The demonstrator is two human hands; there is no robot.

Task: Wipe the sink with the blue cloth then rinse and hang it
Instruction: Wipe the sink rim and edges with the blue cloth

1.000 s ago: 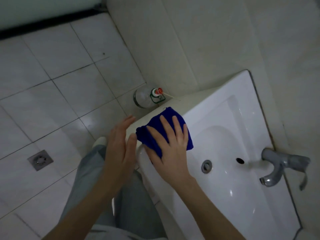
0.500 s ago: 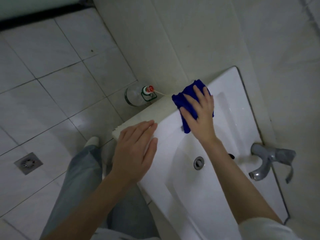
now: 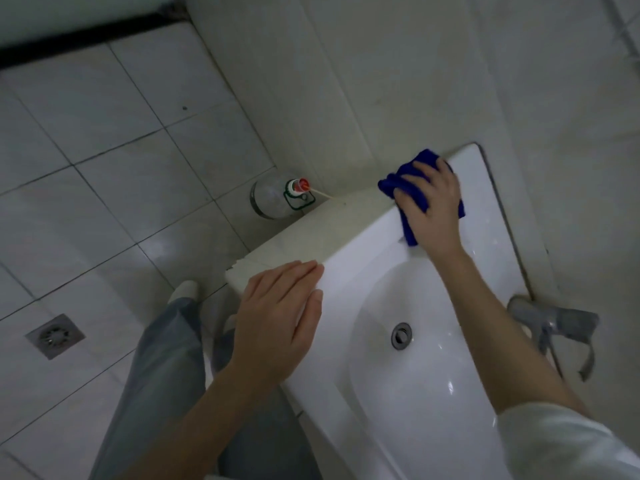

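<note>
Wiping step in hand, I judge; rinse and hang not yet begun.

The right hand point(image 3: 431, 206) presses the folded blue cloth point(image 3: 393, 185) onto the corner of the white ceramic sink point(image 3: 363, 258) rim, where it meets the tiled wall, well apart from the grey metal tap point(image 3: 550, 317). One edge of the cloth overhangs the rim.

Right grip: fingers spread and near straight across the cloth, palm down. It pushes and pinches nothing. Forearm reaches across the bowl, above the round metal drain point(image 3: 401, 336).

Left grip: flat, fingers together, resting on the near rim corner and holding nothing. Reads as a brace.

Next move, my guess: draw the cloth along the rim toward the tap, then down into the bowl. That calls for steady downward pressure and the cloth kept fully under the palm so it doesn't bunch or slip off the edge.

A clear glass bottle with a red cap point(image 3: 273, 199) stands on the floor below that corner.
</note>
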